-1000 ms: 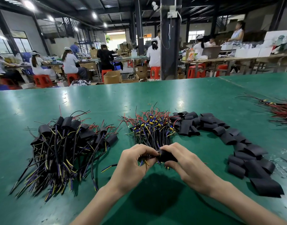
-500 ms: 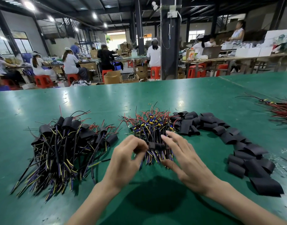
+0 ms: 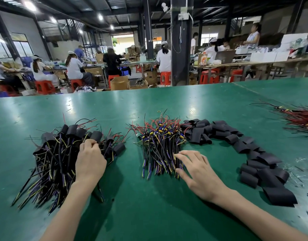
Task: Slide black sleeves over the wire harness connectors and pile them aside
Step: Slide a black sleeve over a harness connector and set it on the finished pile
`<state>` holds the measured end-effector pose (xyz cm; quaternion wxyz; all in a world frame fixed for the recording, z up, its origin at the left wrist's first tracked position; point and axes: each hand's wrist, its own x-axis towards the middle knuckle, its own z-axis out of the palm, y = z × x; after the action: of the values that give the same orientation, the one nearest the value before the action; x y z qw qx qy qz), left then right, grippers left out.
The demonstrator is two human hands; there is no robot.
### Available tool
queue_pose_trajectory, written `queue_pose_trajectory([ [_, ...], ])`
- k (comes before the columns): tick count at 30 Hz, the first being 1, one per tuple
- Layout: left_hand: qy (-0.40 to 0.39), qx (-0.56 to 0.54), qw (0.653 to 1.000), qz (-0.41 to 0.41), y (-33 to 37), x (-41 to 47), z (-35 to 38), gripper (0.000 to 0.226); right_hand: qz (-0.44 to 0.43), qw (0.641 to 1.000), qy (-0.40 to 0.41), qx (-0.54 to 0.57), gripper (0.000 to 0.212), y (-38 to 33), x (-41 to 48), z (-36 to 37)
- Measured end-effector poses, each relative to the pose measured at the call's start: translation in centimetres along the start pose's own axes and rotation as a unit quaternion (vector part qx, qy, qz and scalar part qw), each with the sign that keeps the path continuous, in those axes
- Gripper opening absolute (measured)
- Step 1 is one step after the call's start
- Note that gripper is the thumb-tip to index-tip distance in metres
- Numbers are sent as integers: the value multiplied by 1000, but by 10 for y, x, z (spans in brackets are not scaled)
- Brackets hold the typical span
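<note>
A pile of sleeved harnesses lies at the left of the green table. My left hand rests on that pile, its fingertips pinched on a sleeved harness at the pile's top. In the middle lies a bundle of bare harnesses with yellow and blue connectors. My right hand hovers open at the near right end of that bundle, fingers spread and touching the wire tips. A curved row of loose black sleeves runs along the right.
Another bundle of red wires lies at the far right edge. Small clear scraps litter the table beside the sleeves. Beyond the table's far edge, several people sit on red stools at workbenches, and a dark pillar stands behind.
My left hand has carried the sleeved harness from the middle over to the left pile. My right hand has let go and opened over the bare bundle.
</note>
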<state>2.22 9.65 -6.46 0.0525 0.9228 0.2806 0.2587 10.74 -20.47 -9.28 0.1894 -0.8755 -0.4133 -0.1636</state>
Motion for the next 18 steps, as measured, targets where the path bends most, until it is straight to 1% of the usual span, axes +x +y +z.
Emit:
queue_pose_trajectory([
  [2,-8,31,999,0,3,0,0,27,3,1000,-1,20,41,-2,0,3],
  [6,-11,67,998,5,3,1,3,39,30,997,9,70,27,-8,9,6],
  [11,1,81,997,8,1,2,4,33,98,990,41,88,15,-8,41,8],
  [14,11,79,997,9,2,0,5,30,138,988,20,71,20,-10,65,12],
  [16,21,57,998,5,4,-2,5,30,162,985,-15,54,25,-14,80,15],
  [18,30,39,999,7,8,-6,4,31,195,977,-47,65,24,-19,92,14],
])
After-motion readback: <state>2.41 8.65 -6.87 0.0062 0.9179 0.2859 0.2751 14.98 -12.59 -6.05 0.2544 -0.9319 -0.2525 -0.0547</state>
